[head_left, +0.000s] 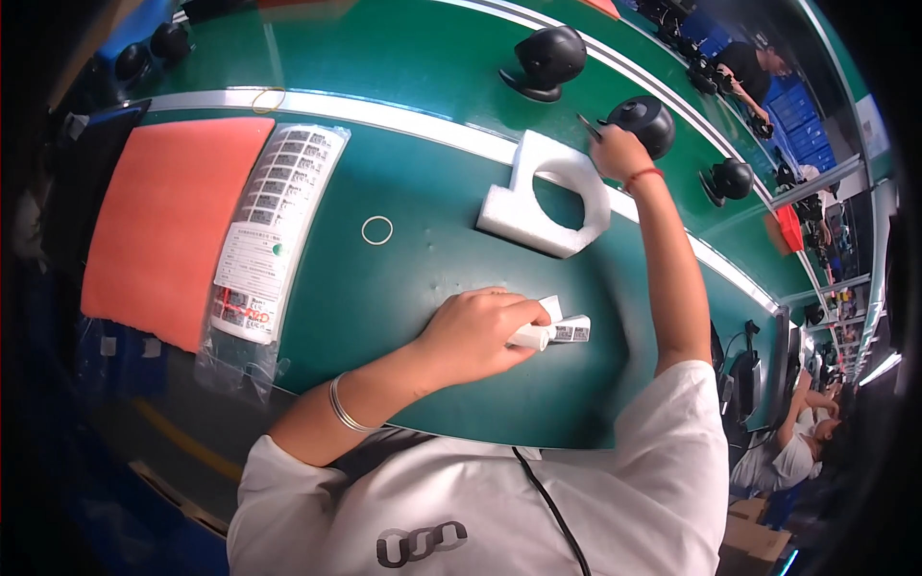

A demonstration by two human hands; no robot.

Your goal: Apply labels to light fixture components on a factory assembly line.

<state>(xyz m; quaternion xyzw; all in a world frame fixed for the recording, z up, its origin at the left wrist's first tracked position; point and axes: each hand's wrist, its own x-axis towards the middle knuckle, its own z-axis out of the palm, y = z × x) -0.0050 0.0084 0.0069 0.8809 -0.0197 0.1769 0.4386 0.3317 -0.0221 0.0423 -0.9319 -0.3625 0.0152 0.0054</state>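
Observation:
My left hand [485, 331] is closed on a small white roll of labels [530, 337] over the green work mat, its printed end [573, 330] sticking out to the right. Farther off and to the right, my right hand [619, 154] wraps around the lower part of a black round-headed device on a stand [645, 123]. A thin dark piece, seemingly the edge of its base, shows left of the fingers, which hide the rest. Just nearer than that hand, a white foam block [499, 206] with a large round opening rests on the mat.
At left lie an orange foam sheet [173, 226] and label sheets [288, 182] in a clear bag. A pale ring [377, 230] lies on the green mat [384, 288]. Across a metal rail [403, 117], more black devices [552, 60] stand on a green belt. Other people work at right.

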